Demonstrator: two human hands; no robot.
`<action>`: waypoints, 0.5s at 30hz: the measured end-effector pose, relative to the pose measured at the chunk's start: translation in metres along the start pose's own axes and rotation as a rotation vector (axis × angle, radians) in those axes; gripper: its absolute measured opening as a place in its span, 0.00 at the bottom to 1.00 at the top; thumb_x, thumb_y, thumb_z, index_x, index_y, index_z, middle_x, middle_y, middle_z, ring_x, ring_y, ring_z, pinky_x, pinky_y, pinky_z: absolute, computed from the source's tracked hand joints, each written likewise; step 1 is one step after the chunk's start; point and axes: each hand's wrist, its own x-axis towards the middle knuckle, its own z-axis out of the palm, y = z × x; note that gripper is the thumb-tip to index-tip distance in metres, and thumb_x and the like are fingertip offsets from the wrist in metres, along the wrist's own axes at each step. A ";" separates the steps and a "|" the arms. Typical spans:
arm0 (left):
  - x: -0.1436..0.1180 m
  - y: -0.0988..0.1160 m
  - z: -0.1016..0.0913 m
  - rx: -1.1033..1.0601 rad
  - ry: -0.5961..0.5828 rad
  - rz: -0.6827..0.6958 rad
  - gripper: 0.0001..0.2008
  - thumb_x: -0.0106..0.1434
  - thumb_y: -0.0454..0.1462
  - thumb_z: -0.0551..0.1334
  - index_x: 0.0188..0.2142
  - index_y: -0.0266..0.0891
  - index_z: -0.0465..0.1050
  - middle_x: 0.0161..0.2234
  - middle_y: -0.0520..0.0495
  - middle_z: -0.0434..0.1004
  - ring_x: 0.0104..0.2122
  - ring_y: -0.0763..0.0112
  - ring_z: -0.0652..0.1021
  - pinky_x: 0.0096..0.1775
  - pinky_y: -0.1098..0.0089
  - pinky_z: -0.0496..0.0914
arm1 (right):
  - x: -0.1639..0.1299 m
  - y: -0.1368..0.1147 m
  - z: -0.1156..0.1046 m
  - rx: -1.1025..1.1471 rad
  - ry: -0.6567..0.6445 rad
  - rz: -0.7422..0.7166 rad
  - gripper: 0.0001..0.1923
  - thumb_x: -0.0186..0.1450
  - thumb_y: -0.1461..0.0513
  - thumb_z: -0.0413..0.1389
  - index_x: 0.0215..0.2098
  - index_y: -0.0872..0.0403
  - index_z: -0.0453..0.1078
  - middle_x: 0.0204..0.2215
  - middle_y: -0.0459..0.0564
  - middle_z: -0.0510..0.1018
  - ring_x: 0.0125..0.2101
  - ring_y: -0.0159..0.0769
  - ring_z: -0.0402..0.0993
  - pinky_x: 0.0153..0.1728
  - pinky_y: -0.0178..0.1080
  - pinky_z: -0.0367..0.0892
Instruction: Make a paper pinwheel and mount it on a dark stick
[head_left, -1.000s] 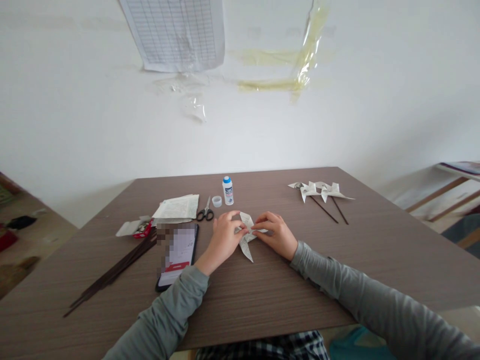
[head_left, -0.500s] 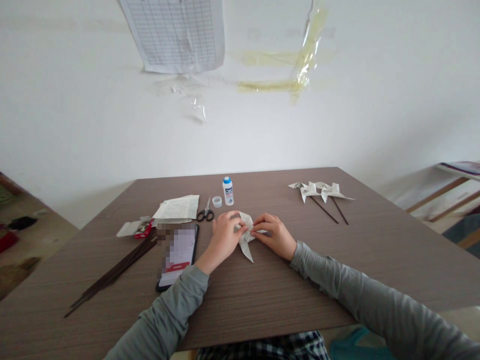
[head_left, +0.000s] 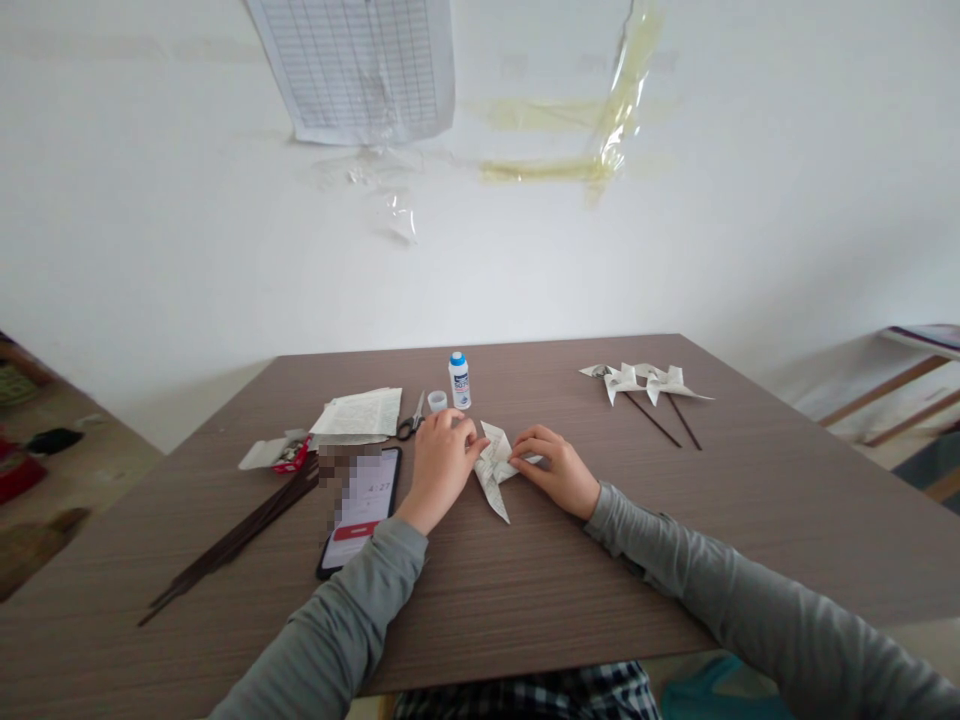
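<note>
A folded printed-paper pinwheel (head_left: pixel 493 474) lies on the table between my hands, its pointed blades spread out. My left hand (head_left: pixel 441 466) is closed at its left side, thumb and fingers pinching the paper edge. At the opposite side my right hand (head_left: pixel 561 472) pinches the right blade, fingertips together. The pinwheel's centre shows between my fingertips; parts of the left and right blades are hidden. Just beyond my left hand are black-handled scissors (head_left: pixel 410 427), partly covered, and a small white cap-like cup (head_left: pixel 437 401). A white glue bottle (head_left: pixel 460 383) with a blue top stands behind them.
A phone (head_left: pixel 364 515) lies left of my left forearm. Further left are dark thin sticks (head_left: pixel 232 535), a small open red box (head_left: pixel 291 455) and stacked printed paper (head_left: pixel 358 415). Two pinwheels on sticks (head_left: pixel 651 382) lie at the back right, near the wall.
My fingertips have drawn slightly apart, the left ones leftward and the right ones rightward. More of the pinwheel's centre now shows. My left hand covers more of the scissors.
</note>
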 end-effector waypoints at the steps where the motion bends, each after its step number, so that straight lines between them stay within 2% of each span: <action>1: 0.000 0.000 0.001 0.010 -0.001 -0.001 0.07 0.75 0.35 0.80 0.38 0.44 0.90 0.62 0.37 0.90 0.65 0.41 0.85 0.71 0.42 0.79 | 0.000 0.000 0.000 0.001 -0.003 0.005 0.06 0.80 0.64 0.72 0.45 0.46 0.90 0.49 0.54 0.92 0.50 0.49 0.91 0.60 0.53 0.86; 3: -0.001 0.000 0.002 0.038 -0.011 -0.007 0.01 0.75 0.36 0.80 0.43 0.44 0.93 0.63 0.36 0.91 0.67 0.39 0.84 0.71 0.42 0.79 | 0.000 -0.001 0.000 -0.001 -0.006 0.014 0.06 0.79 0.64 0.73 0.44 0.45 0.89 0.49 0.53 0.92 0.50 0.49 0.91 0.60 0.53 0.86; 5: -0.002 0.001 0.004 0.071 -0.035 -0.012 0.03 0.77 0.38 0.79 0.46 0.44 0.95 0.65 0.34 0.91 0.69 0.38 0.83 0.72 0.42 0.79 | 0.000 -0.001 0.001 -0.003 -0.005 0.023 0.05 0.79 0.63 0.73 0.43 0.45 0.89 0.49 0.53 0.91 0.50 0.49 0.91 0.61 0.53 0.86; 11: -0.004 0.004 0.004 0.091 -0.104 -0.031 0.04 0.76 0.37 0.78 0.43 0.43 0.96 0.67 0.32 0.91 0.72 0.34 0.83 0.74 0.40 0.77 | -0.002 0.000 0.002 -0.012 -0.011 0.065 0.04 0.78 0.62 0.73 0.43 0.45 0.90 0.51 0.54 0.91 0.53 0.50 0.90 0.63 0.56 0.85; 15: -0.003 0.002 0.005 0.033 -0.115 -0.036 0.03 0.76 0.35 0.78 0.43 0.42 0.94 0.64 0.33 0.93 0.69 0.38 0.86 0.72 0.44 0.78 | -0.003 0.001 0.004 -0.003 -0.006 0.104 0.03 0.77 0.61 0.73 0.43 0.46 0.90 0.55 0.56 0.90 0.57 0.52 0.89 0.68 0.58 0.83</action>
